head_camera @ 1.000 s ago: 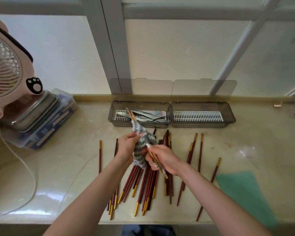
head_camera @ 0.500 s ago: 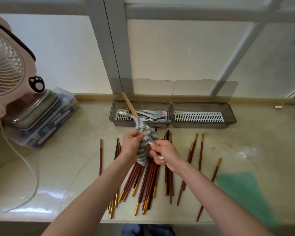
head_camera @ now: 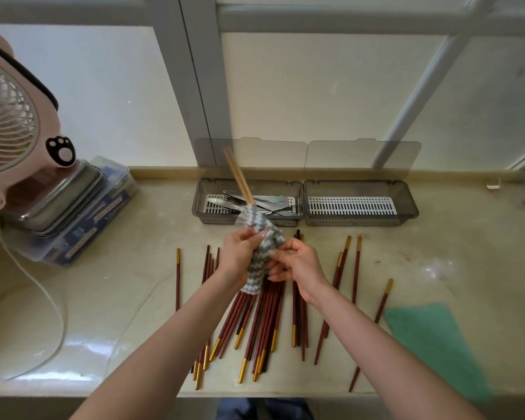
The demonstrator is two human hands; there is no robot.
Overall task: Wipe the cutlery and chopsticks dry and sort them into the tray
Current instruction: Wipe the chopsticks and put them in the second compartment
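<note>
Gripping the cloth (head_camera: 262, 248) with curled fingers, the left hand (head_camera: 239, 256) holds it round two pale chopsticks (head_camera: 238, 176) that slant up over the left half of the tray (head_camera: 201, 194), where cutlery (head_camera: 256, 202) lies. The right hand (head_camera: 299, 265) pinches the cloth's right side. Under both hands red chopsticks (head_camera: 265, 318) lie on the counter (head_camera: 128, 286).

Two pale chopsticks (head_camera: 238, 177) poke up, tilted left, from a striped grey cloth (head_camera: 259, 256) above scattered red, gold-tipped chopsticks (head_camera: 270, 322). Cutlery (head_camera: 256, 203) lies in the far left tray (head_camera: 198, 195).
</note>
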